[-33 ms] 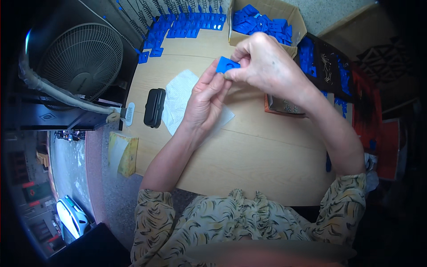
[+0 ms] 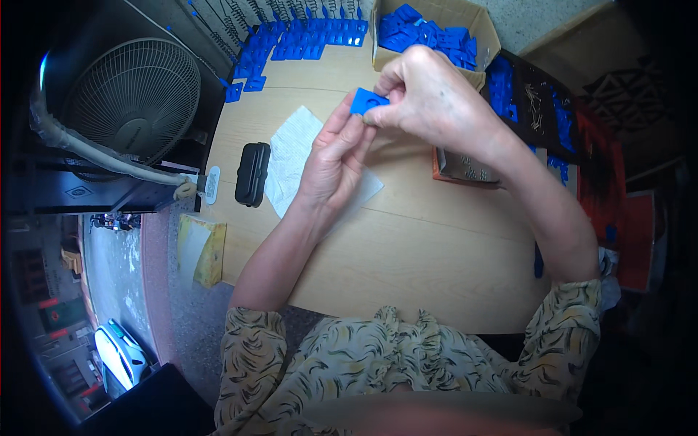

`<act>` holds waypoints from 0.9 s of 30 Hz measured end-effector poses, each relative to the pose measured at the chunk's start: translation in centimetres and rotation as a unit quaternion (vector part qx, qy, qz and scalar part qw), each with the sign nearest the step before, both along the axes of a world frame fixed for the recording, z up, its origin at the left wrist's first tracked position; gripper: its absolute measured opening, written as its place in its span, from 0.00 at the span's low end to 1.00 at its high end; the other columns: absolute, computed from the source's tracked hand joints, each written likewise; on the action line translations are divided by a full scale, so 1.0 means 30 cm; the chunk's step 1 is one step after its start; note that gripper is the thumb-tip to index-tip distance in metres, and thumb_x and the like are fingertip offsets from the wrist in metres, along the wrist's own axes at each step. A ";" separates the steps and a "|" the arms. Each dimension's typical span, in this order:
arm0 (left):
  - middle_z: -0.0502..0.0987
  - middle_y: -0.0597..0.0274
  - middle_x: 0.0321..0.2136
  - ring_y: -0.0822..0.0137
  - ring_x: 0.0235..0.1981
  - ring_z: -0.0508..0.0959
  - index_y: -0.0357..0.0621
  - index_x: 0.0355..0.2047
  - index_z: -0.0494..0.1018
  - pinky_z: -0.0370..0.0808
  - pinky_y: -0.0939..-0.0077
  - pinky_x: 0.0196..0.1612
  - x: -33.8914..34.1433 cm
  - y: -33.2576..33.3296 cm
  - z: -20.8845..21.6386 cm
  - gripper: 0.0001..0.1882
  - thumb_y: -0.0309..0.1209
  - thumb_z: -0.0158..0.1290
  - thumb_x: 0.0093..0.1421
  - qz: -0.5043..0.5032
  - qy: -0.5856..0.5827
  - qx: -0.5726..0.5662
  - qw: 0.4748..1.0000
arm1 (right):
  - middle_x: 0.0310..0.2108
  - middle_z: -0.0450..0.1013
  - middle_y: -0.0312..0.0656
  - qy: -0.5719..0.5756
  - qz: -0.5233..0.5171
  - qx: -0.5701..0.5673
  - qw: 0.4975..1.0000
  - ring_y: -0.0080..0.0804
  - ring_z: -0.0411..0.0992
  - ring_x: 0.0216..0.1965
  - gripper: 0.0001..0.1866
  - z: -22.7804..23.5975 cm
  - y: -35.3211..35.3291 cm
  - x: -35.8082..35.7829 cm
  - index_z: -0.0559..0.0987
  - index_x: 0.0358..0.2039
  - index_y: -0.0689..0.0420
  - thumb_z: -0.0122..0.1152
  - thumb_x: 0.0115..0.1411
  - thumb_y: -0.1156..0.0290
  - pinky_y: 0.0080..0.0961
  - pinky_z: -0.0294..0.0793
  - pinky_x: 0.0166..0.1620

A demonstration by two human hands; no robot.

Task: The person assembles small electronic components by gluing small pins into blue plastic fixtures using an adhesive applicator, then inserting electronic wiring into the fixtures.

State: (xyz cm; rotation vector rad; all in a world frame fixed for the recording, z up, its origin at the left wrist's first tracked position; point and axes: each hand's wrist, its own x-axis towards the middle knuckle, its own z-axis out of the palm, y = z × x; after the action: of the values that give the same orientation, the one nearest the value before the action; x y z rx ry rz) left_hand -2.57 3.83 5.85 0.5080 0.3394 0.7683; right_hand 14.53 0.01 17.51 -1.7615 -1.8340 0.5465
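Note:
Over the table, both hands meet at a small flat blue plastic piece (image 2: 366, 102) with a round recess in its face. My left hand (image 2: 331, 163) pinches its lower left edge between thumb and fingers. From the right, my right hand (image 2: 440, 94) is closed at the piece's right side, thumb against its lower edge. Whether its fingertips also hold something smaller is hidden. Below the left hand lies a white paper sheet (image 2: 291, 149), partly covered by the wrist. Beside the sheet sits a black oblong case (image 2: 252, 174).
Rows of blue pieces (image 2: 309, 42) with springs line the table's back left. A cardboard box (image 2: 481, 33) of blue parts stands behind my right hand. Under the right forearm is a small open box (image 2: 465, 168). Farther right lies a dark tray (image 2: 520, 91) with small metal pins. A fan (image 2: 134, 102) stands left.
Both hands, with the blue piece, have shifted very slightly up and left. The grip looks the same.

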 end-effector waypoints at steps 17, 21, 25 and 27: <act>0.67 0.53 0.60 0.64 0.61 0.69 0.36 0.66 0.54 0.67 0.77 0.67 0.042 0.046 0.053 0.29 0.22 0.50 0.67 0.020 -0.033 -0.023 0.999 | 0.18 0.76 0.50 -0.034 -0.018 -0.036 0.999 0.32 0.77 0.23 0.14 0.057 0.066 0.031 0.83 0.24 0.69 0.73 0.43 0.69 0.31 0.75 0.30; 0.66 0.52 0.60 0.63 0.61 0.70 0.35 0.66 0.54 0.68 0.76 0.67 0.056 0.048 0.051 0.29 0.21 0.50 0.66 0.016 -0.034 -0.028 0.999 | 0.18 0.75 0.49 -0.030 -0.008 -0.019 0.999 0.31 0.76 0.22 0.14 0.046 0.063 0.050 0.82 0.23 0.69 0.73 0.43 0.69 0.32 0.74 0.29; 0.67 0.53 0.59 0.63 0.59 0.72 0.35 0.66 0.56 0.70 0.77 0.65 0.069 0.039 0.054 0.29 0.21 0.50 0.66 0.018 -0.030 -0.034 0.999 | 0.15 0.73 0.47 -0.013 -0.015 -0.001 1.000 0.28 0.73 0.20 0.15 0.039 0.054 0.063 0.81 0.21 0.69 0.73 0.43 0.68 0.30 0.71 0.26; 0.68 0.53 0.59 0.64 0.58 0.72 0.36 0.66 0.56 0.71 0.78 0.64 0.068 0.036 0.053 0.28 0.21 0.50 0.66 0.012 -0.032 -0.027 0.999 | 0.13 0.70 0.44 -0.012 -0.021 -0.008 1.000 0.23 0.68 0.18 0.15 0.030 0.051 0.066 0.80 0.21 0.69 0.72 0.44 0.68 0.28 0.68 0.24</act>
State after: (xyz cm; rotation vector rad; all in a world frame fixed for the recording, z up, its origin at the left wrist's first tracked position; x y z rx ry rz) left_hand -0.53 4.90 7.45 0.4290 0.3066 0.7941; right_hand 16.52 1.52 18.41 -1.8193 -1.8087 0.5273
